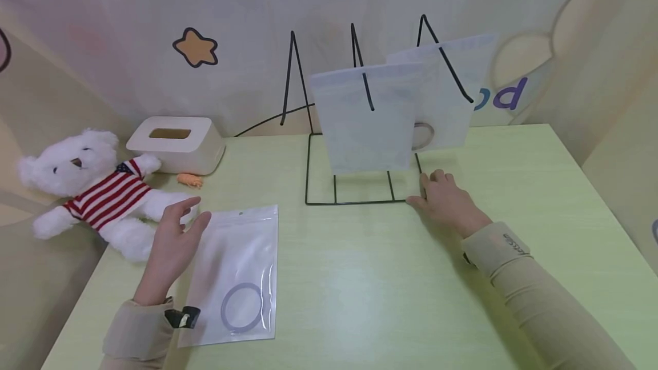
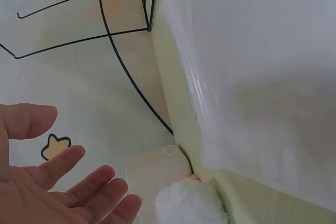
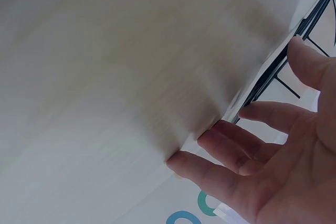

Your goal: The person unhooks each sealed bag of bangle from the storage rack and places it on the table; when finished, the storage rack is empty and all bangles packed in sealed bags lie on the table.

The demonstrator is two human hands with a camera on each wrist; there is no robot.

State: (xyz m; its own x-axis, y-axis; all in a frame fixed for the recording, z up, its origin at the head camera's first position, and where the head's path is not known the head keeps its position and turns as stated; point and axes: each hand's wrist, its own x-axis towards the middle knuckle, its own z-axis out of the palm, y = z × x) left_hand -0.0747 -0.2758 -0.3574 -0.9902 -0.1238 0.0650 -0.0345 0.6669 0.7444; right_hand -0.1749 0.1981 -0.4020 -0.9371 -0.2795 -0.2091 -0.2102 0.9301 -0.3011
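Note:
In the head view, a black wire display rack [image 1: 335, 204] stands at the back, with clear zip bags on its hooks. One bag [image 1: 360, 124] hangs at the middle hook, another [image 1: 454, 107] at the right, showing part of a ring. My right hand [image 1: 444, 201] touches the rack base's front right corner with thumb and forefinger; the other fingertips [image 3: 181, 161] reach the tabletop. Left of centre, my left hand [image 1: 175, 238] hovers with relaxed fingers and holds nothing. Beside it lies a third zip bag [image 1: 221, 278] with a pale ring [image 1: 241, 331] inside.
A white teddy bear [image 1: 110, 198] in a striped shirt leans at the left. Behind it sit a white tissue box [image 1: 200, 150] and a small orange object [image 1: 190, 180]. The rack stands near the patterned backdrop [image 1: 247, 61] at the table's back edge.

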